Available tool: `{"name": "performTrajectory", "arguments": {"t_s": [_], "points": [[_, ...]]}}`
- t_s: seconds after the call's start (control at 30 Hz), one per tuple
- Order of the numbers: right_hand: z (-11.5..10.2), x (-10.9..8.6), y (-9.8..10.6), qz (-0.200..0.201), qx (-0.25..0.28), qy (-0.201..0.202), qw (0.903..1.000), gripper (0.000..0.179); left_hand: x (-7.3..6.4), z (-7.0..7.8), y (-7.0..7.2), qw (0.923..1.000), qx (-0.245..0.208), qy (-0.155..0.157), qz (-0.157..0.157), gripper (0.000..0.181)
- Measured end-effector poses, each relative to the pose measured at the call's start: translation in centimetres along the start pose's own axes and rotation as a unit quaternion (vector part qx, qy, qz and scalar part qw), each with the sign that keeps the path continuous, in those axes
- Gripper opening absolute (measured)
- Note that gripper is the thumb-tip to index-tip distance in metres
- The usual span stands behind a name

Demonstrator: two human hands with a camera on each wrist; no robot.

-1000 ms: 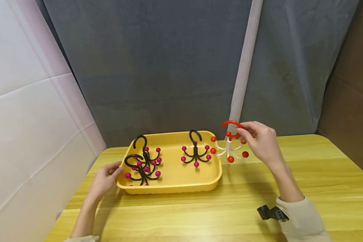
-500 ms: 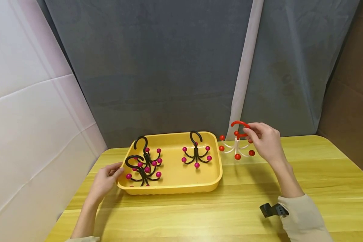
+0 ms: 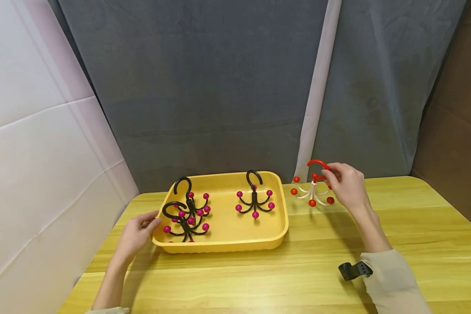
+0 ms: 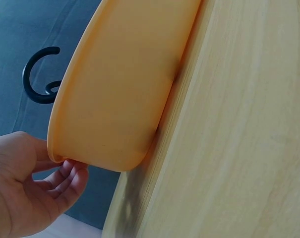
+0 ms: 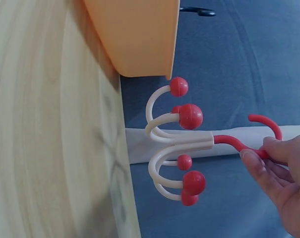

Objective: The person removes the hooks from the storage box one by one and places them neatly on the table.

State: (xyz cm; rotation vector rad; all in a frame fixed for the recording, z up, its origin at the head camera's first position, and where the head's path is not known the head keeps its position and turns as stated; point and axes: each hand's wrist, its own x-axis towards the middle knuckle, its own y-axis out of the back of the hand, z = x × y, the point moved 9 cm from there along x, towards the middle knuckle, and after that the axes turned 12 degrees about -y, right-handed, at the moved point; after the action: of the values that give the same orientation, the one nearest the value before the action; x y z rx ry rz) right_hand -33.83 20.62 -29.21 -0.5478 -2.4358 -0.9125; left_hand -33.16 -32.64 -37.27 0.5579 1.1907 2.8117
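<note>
At the left end of the yellow tray point(image 3: 223, 218), my left hand point(image 3: 135, 233) pinched the rim between thumb and fingers, and neither hand nor tray had shifted noticeably over the last second. Inside, toward that end, one black hanger point(image 3: 190, 203) with pink balls stood just behind another point(image 3: 186, 224); a third black hanger point(image 3: 254, 199) stood apart from them near the right end. Those three had stayed put. Farther right, the red-and-white hanger point(image 3: 314, 188) hung upright above the desk point(image 3: 239, 279), its red hook pinched in my right hand point(image 3: 348, 185). A second earlier it had overlapped the tray's right rim in my view; since then I had brought it rightward and slightly lower, well outside. I judged it was now free of the tray, though not yet set down.
</note>
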Motion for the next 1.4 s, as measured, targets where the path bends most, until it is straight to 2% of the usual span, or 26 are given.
{"name": "performTrajectory", "arguments": {"t_s": [0.33,0.73,1.07,1.4], "points": [[1.6,0.3,-0.6,-0.006,-0.013,-0.010,0.9998,0.016,-0.1,0.1,0.1,1.0000,-0.007,0.003,0.003,0.046],[2.1,0.2,-1.9,-0.023,-0.039,-0.011,0.9989,0.015,-0.2,0.3,0.2,0.9997,-0.014,0.010,0.015,0.042],[2.6,0.2,-2.3,-0.021,-0.037,-0.024,0.9988,0.013,-0.2,0.4,0.2,0.9996,-0.022,0.001,0.019,0.041],[2.8,0.3,-2.5,-0.040,-0.026,-0.031,0.9984,0.020,-0.2,0.4,0.3,0.9995,-0.021,-0.002,0.024,0.040]]}}
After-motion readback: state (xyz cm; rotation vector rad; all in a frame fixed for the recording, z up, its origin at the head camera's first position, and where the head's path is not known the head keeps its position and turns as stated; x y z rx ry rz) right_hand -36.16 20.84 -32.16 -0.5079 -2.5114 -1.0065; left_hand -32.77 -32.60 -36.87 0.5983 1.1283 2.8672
